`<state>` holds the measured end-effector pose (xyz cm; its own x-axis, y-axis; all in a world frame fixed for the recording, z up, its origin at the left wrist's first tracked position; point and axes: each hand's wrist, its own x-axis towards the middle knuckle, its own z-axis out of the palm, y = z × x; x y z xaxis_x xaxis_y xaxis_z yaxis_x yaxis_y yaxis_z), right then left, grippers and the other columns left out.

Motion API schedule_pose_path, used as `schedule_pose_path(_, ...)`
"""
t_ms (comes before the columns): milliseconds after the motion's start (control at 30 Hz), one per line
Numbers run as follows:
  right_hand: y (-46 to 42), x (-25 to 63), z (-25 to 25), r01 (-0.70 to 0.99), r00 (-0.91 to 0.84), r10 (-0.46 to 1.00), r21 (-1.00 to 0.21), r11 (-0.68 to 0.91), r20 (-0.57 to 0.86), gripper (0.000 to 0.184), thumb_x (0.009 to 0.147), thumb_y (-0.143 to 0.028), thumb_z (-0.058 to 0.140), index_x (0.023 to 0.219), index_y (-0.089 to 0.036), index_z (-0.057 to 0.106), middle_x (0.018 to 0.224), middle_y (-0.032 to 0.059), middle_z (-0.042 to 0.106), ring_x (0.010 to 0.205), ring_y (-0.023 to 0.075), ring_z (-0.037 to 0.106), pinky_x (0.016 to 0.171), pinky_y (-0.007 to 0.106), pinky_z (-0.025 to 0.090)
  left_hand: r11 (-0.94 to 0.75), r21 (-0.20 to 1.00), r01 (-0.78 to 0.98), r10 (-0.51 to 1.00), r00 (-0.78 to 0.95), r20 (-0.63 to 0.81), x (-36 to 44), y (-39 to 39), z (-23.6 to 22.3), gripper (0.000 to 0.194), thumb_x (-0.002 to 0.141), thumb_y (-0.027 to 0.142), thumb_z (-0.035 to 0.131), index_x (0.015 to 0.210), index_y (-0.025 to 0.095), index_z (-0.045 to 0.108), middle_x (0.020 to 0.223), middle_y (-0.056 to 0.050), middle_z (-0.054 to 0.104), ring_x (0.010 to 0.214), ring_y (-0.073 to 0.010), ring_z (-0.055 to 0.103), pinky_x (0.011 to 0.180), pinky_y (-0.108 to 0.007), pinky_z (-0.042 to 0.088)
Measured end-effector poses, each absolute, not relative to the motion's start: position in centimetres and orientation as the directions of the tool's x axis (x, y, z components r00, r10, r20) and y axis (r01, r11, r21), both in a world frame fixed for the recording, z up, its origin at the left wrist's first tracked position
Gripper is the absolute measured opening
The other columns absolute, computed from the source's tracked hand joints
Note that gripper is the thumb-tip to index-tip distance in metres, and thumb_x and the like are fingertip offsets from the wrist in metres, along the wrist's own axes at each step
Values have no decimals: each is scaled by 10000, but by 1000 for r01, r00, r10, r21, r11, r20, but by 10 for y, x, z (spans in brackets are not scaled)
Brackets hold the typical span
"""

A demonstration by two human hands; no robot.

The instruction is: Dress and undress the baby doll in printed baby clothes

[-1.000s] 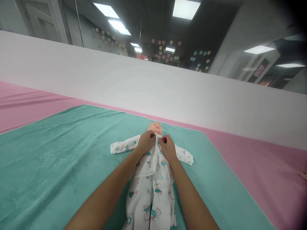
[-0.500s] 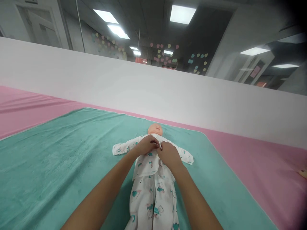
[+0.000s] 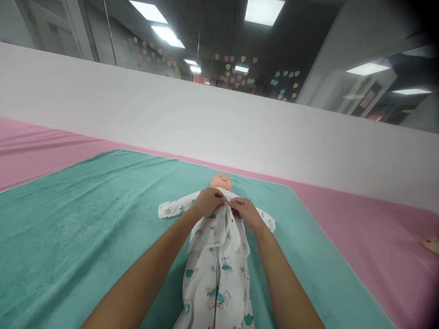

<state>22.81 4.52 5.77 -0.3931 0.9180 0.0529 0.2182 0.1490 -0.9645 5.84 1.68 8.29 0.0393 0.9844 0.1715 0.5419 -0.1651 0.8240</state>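
Observation:
A baby doll (image 3: 221, 181) lies on its back, head toward the wall, arms spread. It wears a white long-sleeved baby shirt (image 3: 207, 232) and matching trousers (image 3: 224, 278), printed with green and pink figures. At the upper chest, my left hand (image 3: 211, 201) pinches one front edge of the shirt. My right hand (image 3: 246, 211) pinches the other edge close beside it, thumb and finger together. Between the hands the cloth is lifted in a fold, and below it the front gapes a little. Whether a fastener is between the fingertips I cannot tell.
Under the doll is a green blanket (image 3: 103, 228) on a pink sheet (image 3: 373, 228). A white wall (image 3: 192, 119) rises behind, with a window (image 3: 260, 55) above it bearing heart stickers. Part of a skin-toned object (image 3: 431, 244) shows at the right edge.
Both hands have moved slightly up toward the doll's neck. My right hand has turned, and the shirt edges are now raised between the fingers.

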Motion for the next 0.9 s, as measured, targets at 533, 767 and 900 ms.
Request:
schedule_pose_path(533, 50, 234, 52, 87, -511, 859, -995, 39, -11, 302, 718, -439, 605, 750, -143, 656, 661, 34, 602, 602, 118, 542, 572, 244, 408, -107, 929, 353, 984, 172, 48, 55, 15, 80, 135, 753, 294, 519, 695, 173, 538, 489, 46, 472, 365, -63, 365, 349, -192, 290)
schedule_pose_path(767, 48, 235, 53, 63, -532, 847, -997, 47, 6, 236, 712, -374, 612, 786, -155, 658, 660, 17, 602, 600, 107, 537, 577, 237, 409, -76, 943, 324, 982, 189, 14, 54, 14, 81, 75, 753, 247, 517, 760, 174, 531, 504, 52, 477, 337, -52, 350, 315, -185, 283)
schedule_pose_path(900, 48, 232, 51, 100, -488, 873, -993, 69, 12, 227, 686, -362, 631, 789, -162, 660, 644, 10, 602, 579, 106, 526, 550, 230, 403, -85, 932, 352, 982, 188, 18, 55, 13, 82, 56, 757, 235, 493, 763, 181, 506, 549, 48, 504, 336, -47, 342, 318, -185, 271)
